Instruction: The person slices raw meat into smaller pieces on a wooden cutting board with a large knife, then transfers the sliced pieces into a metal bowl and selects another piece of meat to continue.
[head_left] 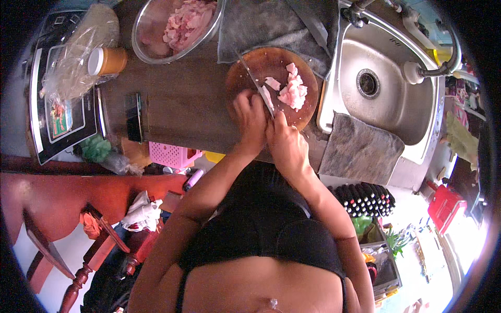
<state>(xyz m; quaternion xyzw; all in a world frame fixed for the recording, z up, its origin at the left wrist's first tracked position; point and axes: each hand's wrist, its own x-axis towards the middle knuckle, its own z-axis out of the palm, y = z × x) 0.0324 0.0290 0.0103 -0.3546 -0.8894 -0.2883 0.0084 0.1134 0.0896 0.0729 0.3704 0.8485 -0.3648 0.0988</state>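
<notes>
My right hand (288, 146) is closed around the handle of a knife (253, 75). The blade slants away to the far left over a round wooden cutting board (275, 58). Fingers curled, my left hand (251, 117) rests on the near left of the board, close against the blade; whatever lies under its fingertips is hidden. A thin strip of pale pink meat (267, 98) lies along the blade's right side. Farther right on the board sits a pile of cut meat pieces (294, 94), with one separate piece (272, 82) beside it.
Beyond the board are a metal bowl (140, 46) of raw meat and a dark cloth (242, 28) bearing another blade (314, 27). The sink (389, 62) is right, a grey cloth (360, 148) over its front. A phone (133, 117), jar (110, 61) and plastic bag (96, 34) lie left.
</notes>
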